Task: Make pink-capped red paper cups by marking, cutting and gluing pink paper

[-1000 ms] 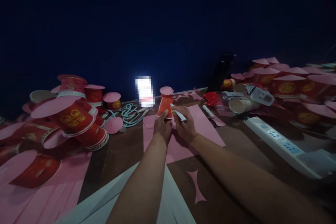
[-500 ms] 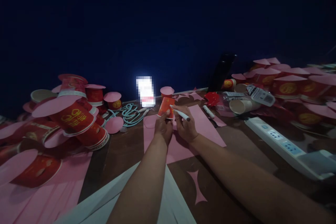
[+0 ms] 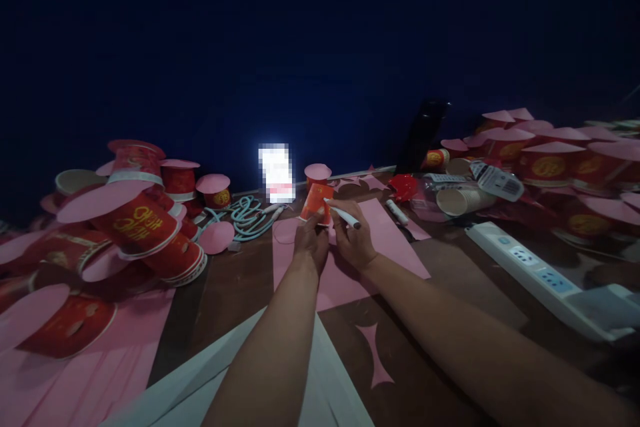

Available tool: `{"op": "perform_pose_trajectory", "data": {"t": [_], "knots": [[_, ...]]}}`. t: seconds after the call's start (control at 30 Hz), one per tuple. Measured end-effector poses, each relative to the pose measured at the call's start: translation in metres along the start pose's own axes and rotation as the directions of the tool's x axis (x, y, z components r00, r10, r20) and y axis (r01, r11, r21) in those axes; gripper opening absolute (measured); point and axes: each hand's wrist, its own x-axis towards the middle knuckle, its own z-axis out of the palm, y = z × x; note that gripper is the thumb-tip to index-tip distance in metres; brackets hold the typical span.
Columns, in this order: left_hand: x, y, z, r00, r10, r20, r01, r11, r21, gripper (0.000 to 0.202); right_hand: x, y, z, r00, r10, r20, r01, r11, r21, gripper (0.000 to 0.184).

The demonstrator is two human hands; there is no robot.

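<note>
My left hand (image 3: 310, 243) is closed round a red paper cup (image 3: 315, 202), holding it tilted over a pink paper sheet (image 3: 385, 240) on the brown table. My right hand (image 3: 354, 240) grips a white marker pen (image 3: 344, 215) whose tip points right, its fingers touching the cup's side. Another red cup with a pink paper lid (image 3: 317, 173) stands just behind them.
A pile of red cups with pink paper discs (image 3: 135, 220) lies at the left, and more lidded cups (image 3: 545, 160) at the right. A white power strip (image 3: 535, 267) runs along the right. A coiled teal cable (image 3: 247, 213), a bright phone screen (image 3: 275, 173) and pink paper scraps (image 3: 375, 353) lie around.
The red cup in my left hand has tipped over further to the left and sunk a little. Both hands stay in the same place.
</note>
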Motion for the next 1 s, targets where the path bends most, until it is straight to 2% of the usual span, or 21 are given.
{"op": "perform_pose_trajectory", "data": {"t": [0.17,0.37,0.57,0.8,1.0], "knots": [[-0.001,-0.001,-0.001,1.0,-0.002,-0.015,0.002,1.0,-0.011,0.017,0.0,0.001,-0.001,1.0,-0.012,0.002,0.012,1.0,0.014,0.025],[-0.003,-0.001,0.001,1.0,0.009,0.026,-0.009,1.0,0.007,0.019,0.0,0.001,-0.002,0.999,-0.029,-0.015,0.03,0.999,0.022,0.025],[-0.004,-0.001,0.002,0.999,0.026,-0.032,-0.026,1.0,-0.003,0.015,0.0,0.003,-0.002,1.0,-0.001,-0.005,0.001,0.999,0.032,0.025],[-0.009,0.002,0.009,0.998,0.042,-0.049,-0.041,0.999,0.021,0.017,0.0,0.005,-0.002,1.0,0.014,0.003,-0.014,0.999,0.052,0.024],[-0.006,0.001,0.006,0.999,0.038,-0.036,-0.038,0.999,0.019,0.015,0.001,0.002,-0.002,1.0,-0.002,0.0,0.002,1.0,0.027,0.023]]}}
